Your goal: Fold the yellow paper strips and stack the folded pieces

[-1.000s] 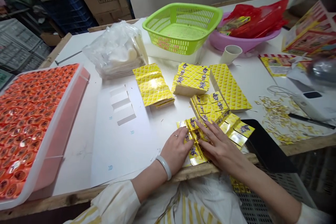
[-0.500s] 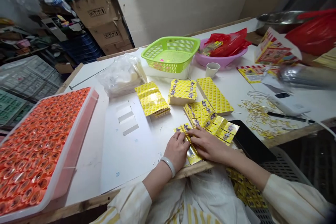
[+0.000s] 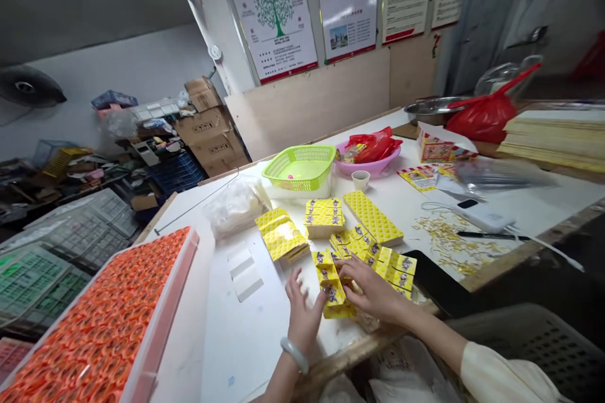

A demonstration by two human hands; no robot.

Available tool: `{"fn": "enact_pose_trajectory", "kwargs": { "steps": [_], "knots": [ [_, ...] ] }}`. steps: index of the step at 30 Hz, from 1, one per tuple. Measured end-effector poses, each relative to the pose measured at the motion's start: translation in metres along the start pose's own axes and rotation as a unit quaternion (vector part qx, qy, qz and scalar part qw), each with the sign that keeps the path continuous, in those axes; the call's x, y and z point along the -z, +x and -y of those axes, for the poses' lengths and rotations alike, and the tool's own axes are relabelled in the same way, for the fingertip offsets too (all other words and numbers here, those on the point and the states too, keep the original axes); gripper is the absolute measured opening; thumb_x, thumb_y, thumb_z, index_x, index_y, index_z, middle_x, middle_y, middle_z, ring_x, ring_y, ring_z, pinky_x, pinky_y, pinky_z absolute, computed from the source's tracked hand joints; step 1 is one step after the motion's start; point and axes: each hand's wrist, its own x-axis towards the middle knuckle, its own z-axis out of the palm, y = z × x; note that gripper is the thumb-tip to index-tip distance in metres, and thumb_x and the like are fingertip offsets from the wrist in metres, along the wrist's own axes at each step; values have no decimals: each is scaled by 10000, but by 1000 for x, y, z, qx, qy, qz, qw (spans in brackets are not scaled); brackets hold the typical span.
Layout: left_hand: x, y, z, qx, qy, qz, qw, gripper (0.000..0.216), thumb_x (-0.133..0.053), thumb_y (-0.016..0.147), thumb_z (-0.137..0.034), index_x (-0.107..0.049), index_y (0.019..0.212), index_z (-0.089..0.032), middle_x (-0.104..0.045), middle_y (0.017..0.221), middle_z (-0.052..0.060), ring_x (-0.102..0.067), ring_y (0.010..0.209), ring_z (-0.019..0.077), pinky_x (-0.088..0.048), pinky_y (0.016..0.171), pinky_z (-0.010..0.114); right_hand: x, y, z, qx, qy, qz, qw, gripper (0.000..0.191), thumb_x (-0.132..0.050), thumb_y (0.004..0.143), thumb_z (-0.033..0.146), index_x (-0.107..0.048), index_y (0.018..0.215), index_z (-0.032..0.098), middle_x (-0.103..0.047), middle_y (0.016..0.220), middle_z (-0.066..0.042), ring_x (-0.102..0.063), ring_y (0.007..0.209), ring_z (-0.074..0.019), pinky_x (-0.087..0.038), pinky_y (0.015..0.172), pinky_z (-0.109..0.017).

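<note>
Posters (image 3: 274, 16) hang on the wall behind a white worktable (image 3: 401, 201) with a wooden front edge (image 3: 340, 362); near that edge sits a creased yellow card (image 3: 333, 295), between the two hands; the left hand (image 3: 302, 318) is spread wide, its thumb at the card's left side; the right hand (image 3: 371, 289) bends its fingers at the right side, though whether they pinch it I cannot tell; with the left so loose, the folds could spring back or skew; just beyond, fanned yellow cards (image 3: 394, 267) lie beside the right hand, so a sideways sweep could scatter them; farther right, loose paper scraps (image 3: 447, 245) might stray among the cards if brushed; the orange-filled tub (image 3: 174, 302), well apart, seems safe.
</note>
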Motion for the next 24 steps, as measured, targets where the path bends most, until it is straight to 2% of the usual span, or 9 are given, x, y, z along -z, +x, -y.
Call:
{"fn": "enact_pose_trajectory", "kwargs": {
  "steps": [3, 6, 9, 11, 15, 17, 20, 22, 24],
  "knots": [
    [14, -5, -6, 145, -193, 156, 958, 655, -611, 769, -528, -359, 1276, -199, -600, 1055, 139, -661, 840, 230, -535, 702, 357, 4, 4, 22, 10, -11, -50, 999, 180, -470, 786, 104, -559, 907, 204, -590, 1192, -89, -505, 1184, -212, -327, 1055, -513],
    [21, -13, -15, 166, -263, 242, 919, 639, -624, 731, -586, -423, 1207, -211, -603, 622, -2, -580, 437, 141, -460, 421, 231, 11, -6, 43, 43, -35, -64, 996, 298, -481, 763, 121, -561, 1043, 187, -521, 1301, -128, -445, 1251, -247, -329, 1062, -516],
    [23, -26, -29, 189, -331, 244, 892, 595, -682, 708, -520, -467, 1188, -242, -560, 552, -42, -473, 355, 73, -361, 356, 154, 20, -31, 53, 69, -50, -58, 995, 514, -560, 749, 231, -466, 1248, 151, -387, 1425, -166, -300, 1349, -288, -335, 1068, -510],
    [21, -38, -39, 245, -366, 270, 856, 549, -708, 705, -445, -505, 1177, -250, -544, 555, -46, -411, 345, 38, -288, 344, 125, 27, -52, 56, 73, -73, -58, 993, 592, -608, 755, 345, -440, 1288, 151, -357, 1447, -175, -271, 1360, -311, -354, 1054, -524],
    [2, -63, -43, 328, -363, 341, 803, 477, -741, 693, -422, -583, 1117, -272, -542, 611, -39, -368, 376, 11, -202, 355, 116, 34, -101, 65, 8, -123, -61, 990, 409, -596, 806, 332, -531, 1185, 191, -442, 1400, -147, -363, 1319, -291, -422, 1019, -479],
    [-12, -72, -37, 316, -341, 379, 800, 507, -740, 683, -478, -596, 1127, -279, -569, 654, -20, -438, 425, 30, -263, 397, 133, 30, -130, 69, -43, -126, -85, 987, 386, -600, 804, 313, -533, 1169, 205, -473, 1377, -128, -390, 1304, -282, -434, 1018, -455],
    [-29, -76, -28, 247, -296, 441, 810, 662, -690, 707, -550, -496, 1282, -288, -587, 660, 0, -539, 520, 93, -360, 468, 179, 11, -186, 58, -148, -147, -185, 960, 423, -593, 807, 317, -481, 1206, 233, -493, 1347, -122, -405, 1291, -300, -448, 1001, -483],
    [-32, -65, -29, 195, -256, 434, 842, 709, -651, 729, -576, -440, 1332, -269, -597, 690, 12, -543, 529, 109, -396, 478, 207, -8, -234, 35, -262, -175, -266, 911, 397, -554, 830, 299, -453, 1211, 250, -470, 1354, -135, -410, 1284, -323, -471, 963, -516],
    [-29, -43, -35, 152, -201, 375, 892, 644, -600, 774, -571, -464, 1304, -232, -602, 727, 21, -534, 531, 109, -422, 487, 226, -29, -287, 3, -378, -183, -296, 858, 312, -510, 848, 320, -470, 1153, 271, -500, 1315, -128, -488, 1213, -341, -474, 937, -559]
  ]
}}
